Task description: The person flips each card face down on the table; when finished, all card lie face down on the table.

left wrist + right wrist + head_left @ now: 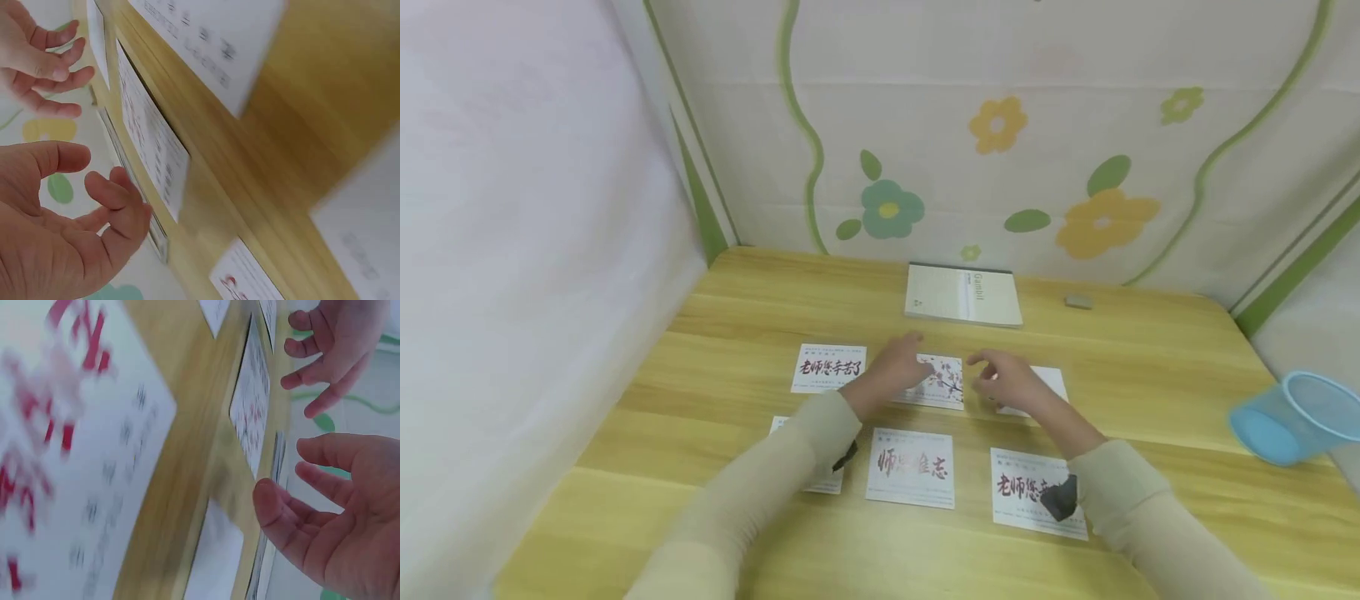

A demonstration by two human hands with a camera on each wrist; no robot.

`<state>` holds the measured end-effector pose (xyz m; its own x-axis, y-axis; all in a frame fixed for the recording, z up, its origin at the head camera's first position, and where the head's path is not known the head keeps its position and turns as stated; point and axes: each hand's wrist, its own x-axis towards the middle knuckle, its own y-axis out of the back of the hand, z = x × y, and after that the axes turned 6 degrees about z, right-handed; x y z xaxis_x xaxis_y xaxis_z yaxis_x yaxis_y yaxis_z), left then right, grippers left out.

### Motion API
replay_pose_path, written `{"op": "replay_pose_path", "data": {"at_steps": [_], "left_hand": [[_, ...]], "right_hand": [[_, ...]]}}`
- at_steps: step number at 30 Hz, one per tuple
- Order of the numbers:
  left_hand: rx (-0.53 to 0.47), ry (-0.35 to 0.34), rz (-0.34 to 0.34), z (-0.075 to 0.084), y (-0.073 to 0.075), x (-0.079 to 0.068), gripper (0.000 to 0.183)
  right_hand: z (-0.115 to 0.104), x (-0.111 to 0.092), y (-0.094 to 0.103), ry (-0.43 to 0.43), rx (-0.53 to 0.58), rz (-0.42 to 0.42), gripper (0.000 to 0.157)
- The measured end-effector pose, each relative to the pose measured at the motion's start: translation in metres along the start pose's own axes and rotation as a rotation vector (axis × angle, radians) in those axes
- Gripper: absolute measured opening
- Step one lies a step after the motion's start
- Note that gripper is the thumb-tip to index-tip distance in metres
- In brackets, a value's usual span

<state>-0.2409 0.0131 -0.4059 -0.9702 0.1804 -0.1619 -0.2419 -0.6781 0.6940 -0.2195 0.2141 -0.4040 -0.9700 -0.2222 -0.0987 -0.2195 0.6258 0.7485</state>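
Note:
Over the back row of white printed cards, my left hand hovers at the left end of a card with a blossom branch. Beyond that card's other end is my right hand, partly covering a white card. In the left wrist view the left hand has loosely bent fingers with nothing between them. The right hand likewise holds nothing in the right wrist view, its fingers spread and relaxed. A card with dark red lettering lies left of the left hand.
Nearer me lie a middle card, a right card and a left card mostly under my sleeve. A notebook and a small grey block sit at the back. A blue mesh basket stands far right.

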Motion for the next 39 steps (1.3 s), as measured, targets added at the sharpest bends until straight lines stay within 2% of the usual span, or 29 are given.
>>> {"op": "replay_pose_path", "data": {"at_steps": [4, 7, 11, 13, 18, 21, 25, 28, 30, 34, 37, 39], "left_hand": [[-0.039, 0.090, -0.032, -0.013, 0.012, -0.005, 0.071], [-0.101, 0.149, -0.051, -0.016, 0.014, -0.007, 0.073], [-0.221, 0.221, -0.032, -0.016, 0.012, -0.007, 0.072], [-0.304, 0.267, -0.019, -0.014, 0.012, -0.007, 0.071], [-0.618, 0.418, -0.014, -0.013, 0.017, -0.005, 0.072], [-0.783, 0.466, -0.025, -0.016, 0.021, -0.004, 0.065], [-0.924, 0.463, -0.020, -0.020, 0.024, 0.000, 0.047], [-0.962, 0.433, -0.021, -0.019, 0.023, 0.001, 0.039], [-0.952, 0.403, -0.044, -0.016, 0.020, 0.000, 0.037], [-0.864, 0.289, -0.107, -0.010, 0.010, -0.005, 0.034], [-0.793, 0.199, -0.128, -0.007, 0.003, -0.007, 0.036], [-0.744, 0.158, -0.111, -0.007, -0.002, -0.008, 0.037]], "right_hand": [[-0.011, 0.007, -0.017, -0.020, -0.010, -0.012, 0.050], [-0.017, 0.011, -0.024, -0.055, -0.034, -0.002, 0.053], [-0.023, 0.014, -0.029, -0.065, -0.031, -0.001, 0.055], [-0.025, 0.014, -0.029, -0.065, -0.032, 0.000, 0.056], [-0.027, 0.014, -0.030, -0.079, -0.039, 0.009, 0.057], [-0.027, 0.014, -0.031, -0.082, -0.051, 0.016, 0.055], [-0.029, 0.014, -0.031, -0.094, -0.022, 0.016, 0.058], [-0.033, 0.013, -0.028, -0.119, 0.064, -0.007, 0.067], [-0.036, 0.012, -0.027, -0.141, 0.138, -0.022, 0.072], [-0.041, 0.010, -0.024, -0.162, 0.296, -0.010, 0.077], [-0.044, 0.009, -0.019, -0.137, 0.414, 0.041, 0.071], [-0.045, 0.008, -0.015, -0.118, 0.484, 0.081, 0.063]]}}
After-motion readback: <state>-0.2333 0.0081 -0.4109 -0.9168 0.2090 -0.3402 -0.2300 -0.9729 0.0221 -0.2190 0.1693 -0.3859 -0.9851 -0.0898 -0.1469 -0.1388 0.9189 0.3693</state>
